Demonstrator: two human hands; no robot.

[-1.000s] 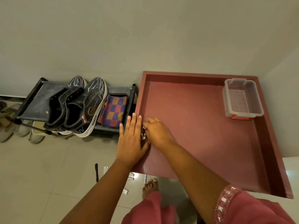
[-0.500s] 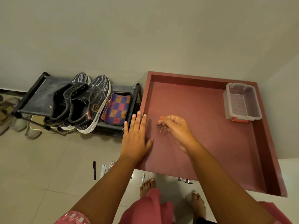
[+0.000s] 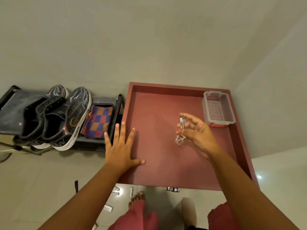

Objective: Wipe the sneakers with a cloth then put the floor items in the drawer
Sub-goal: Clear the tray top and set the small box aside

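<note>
A dark red drawer (image 3: pixel 166 173) stands pulled out below me. My right hand (image 3: pixel 197 133) holds a bunch of keys (image 3: pixel 181 128) by thumb and fingertips above the drawer's middle, left of a clear plastic box (image 3: pixel 217 107) in the far right corner. My left hand (image 3: pixel 122 146) lies flat with spread fingers on the drawer's left edge. A pair of black sneakers (image 3: pixel 56 117) sits on a black shoe rack (image 3: pixel 15 112), with a checkered cloth (image 3: pixel 98 122) beside them. Several small items lie on the floor: a black pen (image 3: pixel 76 185), small tubes (image 3: pixel 115 190) and a packet (image 3: pixel 108 208).
My bare foot (image 3: pixel 137 199) stands on the pale tiled floor just in front of the drawer, near its metal knobs (image 3: pixel 172 189). Grey walls close in behind and to the right. More light shoes (image 3: pixel 5 155) lie under the rack at far left.
My right hand has lifted the keys from the drawer's left edge and carried them right, toward the plastic box. The left hand stays flat on the left edge.
</note>
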